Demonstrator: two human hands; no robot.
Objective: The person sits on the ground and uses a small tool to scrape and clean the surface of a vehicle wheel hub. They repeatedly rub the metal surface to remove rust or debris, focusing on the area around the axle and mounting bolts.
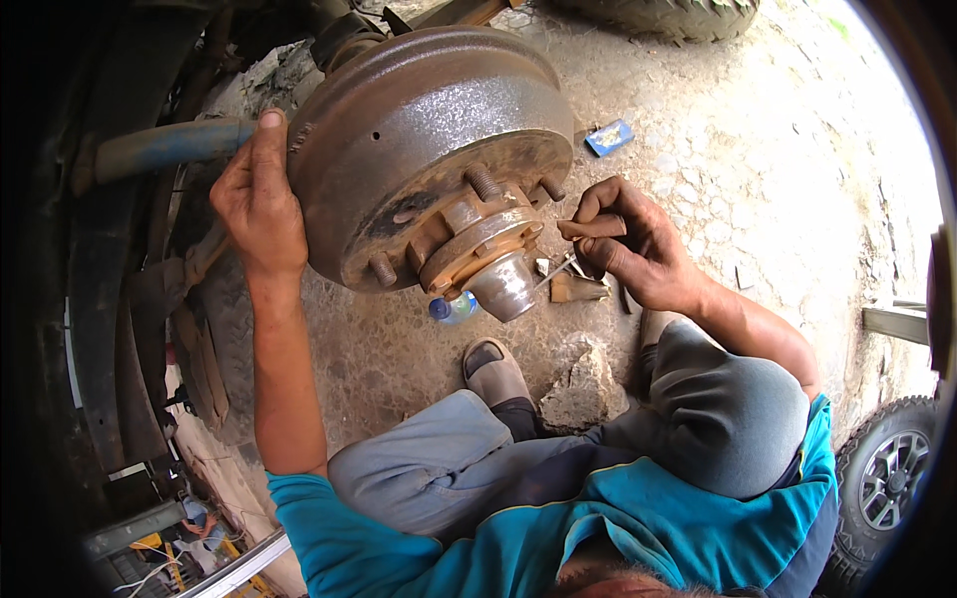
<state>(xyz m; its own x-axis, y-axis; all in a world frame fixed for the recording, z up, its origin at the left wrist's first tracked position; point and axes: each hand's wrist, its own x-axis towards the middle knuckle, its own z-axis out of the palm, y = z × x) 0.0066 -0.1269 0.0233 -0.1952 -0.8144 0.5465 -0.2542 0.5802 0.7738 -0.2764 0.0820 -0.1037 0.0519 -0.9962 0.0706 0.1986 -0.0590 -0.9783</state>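
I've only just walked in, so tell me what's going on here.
A person in a teal top is working at a rusty brake drum. The left hand is against the drum's left side. The right hand's fingers pinch a small brown piece beside the hub. No wheel is on the drum; its studs are bare.

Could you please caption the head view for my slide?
Left hand against a metal drum; right hand holding a small brown piece.

Vehicle workshop, exposed brake drum (429, 125), tyred wheel (885, 483)
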